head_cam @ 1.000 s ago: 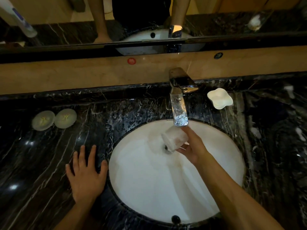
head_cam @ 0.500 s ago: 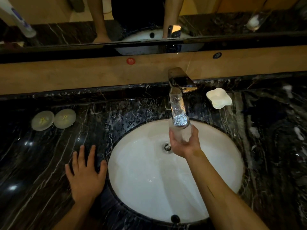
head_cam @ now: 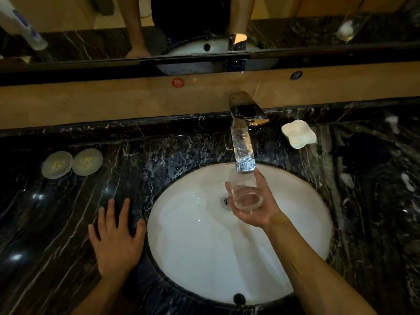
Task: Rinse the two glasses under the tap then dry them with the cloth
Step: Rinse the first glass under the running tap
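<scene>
Cupped from below, the right hand [head_cam: 254, 210] has its grip wrapped around a clear glass [head_cam: 246, 194], palm turned up, thumb on the left wall and fingers curling up the right side. This glass is held over the white sink [head_cam: 204, 258], tipped so that its base faces the camera and its mouth points away toward the tap [head_cam: 244, 142]; the spout's wet end sits just above the glass's far edge, close to the fingertips [head_cam: 259, 176] (whether water is actually running into it cannot be told, as the stream is not distinct). Directly beneath the glass lies the drain [head_cam: 223, 201].

At the other side, the left hand [head_cam: 116, 242] lies flat and released on the dark marble tabletop [head_cam: 56, 223], fingers spread, holding nothing, its thumb at the sink's rim.

On the tabletop at the left stand two round pale lids [head_cam: 71, 163], touching side by side. Right of the tap sits a small white dish [head_cam: 298, 134]. A mirror [head_cam: 79, 30] runs along the top, reflecting the person's arms and the tap. Only this one glass can be clearly made out on the sink side.
</scene>
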`<act>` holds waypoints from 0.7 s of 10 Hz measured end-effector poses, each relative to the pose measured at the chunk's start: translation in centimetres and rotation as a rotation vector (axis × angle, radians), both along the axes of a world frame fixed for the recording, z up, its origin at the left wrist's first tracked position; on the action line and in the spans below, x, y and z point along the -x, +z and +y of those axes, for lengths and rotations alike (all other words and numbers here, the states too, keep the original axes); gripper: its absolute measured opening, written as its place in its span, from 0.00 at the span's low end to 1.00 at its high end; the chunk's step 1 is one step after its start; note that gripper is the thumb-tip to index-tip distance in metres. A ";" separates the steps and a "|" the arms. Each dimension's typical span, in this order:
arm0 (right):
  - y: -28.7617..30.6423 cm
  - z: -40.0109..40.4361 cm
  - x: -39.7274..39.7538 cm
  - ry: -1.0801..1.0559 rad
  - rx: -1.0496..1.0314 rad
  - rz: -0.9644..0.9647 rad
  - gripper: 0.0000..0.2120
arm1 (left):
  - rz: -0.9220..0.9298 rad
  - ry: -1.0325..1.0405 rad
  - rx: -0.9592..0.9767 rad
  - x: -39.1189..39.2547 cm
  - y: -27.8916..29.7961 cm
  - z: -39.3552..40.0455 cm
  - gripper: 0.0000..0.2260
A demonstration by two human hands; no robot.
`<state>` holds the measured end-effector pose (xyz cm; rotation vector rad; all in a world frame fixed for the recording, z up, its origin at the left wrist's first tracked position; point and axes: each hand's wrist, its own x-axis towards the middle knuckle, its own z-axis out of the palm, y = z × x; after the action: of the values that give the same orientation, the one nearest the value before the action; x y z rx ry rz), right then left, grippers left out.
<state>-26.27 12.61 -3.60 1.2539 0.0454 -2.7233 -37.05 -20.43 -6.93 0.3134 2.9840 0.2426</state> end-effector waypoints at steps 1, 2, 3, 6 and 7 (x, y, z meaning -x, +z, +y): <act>0.1 0.2 0.2 0.156 -0.230 0.093 0.36 | -0.001 0.004 0.005 0.0 -0.2 -0.1 0.33; -0.6 0.3 0.4 0.259 -0.559 0.044 0.36 | 0.001 0.001 0.008 -0.1 -0.3 -0.1 0.33; -0.1 0.2 0.6 0.327 -0.915 -0.089 0.27 | 0.008 0.001 0.011 0.1 -0.2 -0.1 0.32; 0.2 0.0 -0.6 0.544 -1.597 -0.155 0.39 | 0.016 -0.005 0.011 0.0 -0.2 -0.1 0.32; 1.2 0.7 -1.1 0.715 -1.711 -0.156 0.41 | 0.020 -0.010 0.015 0.1 -0.3 -0.2 0.32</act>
<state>-25.15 13.35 -2.36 1.1142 2.4906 -1.4937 -37.17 -20.63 -7.18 0.3303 3.0021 0.2171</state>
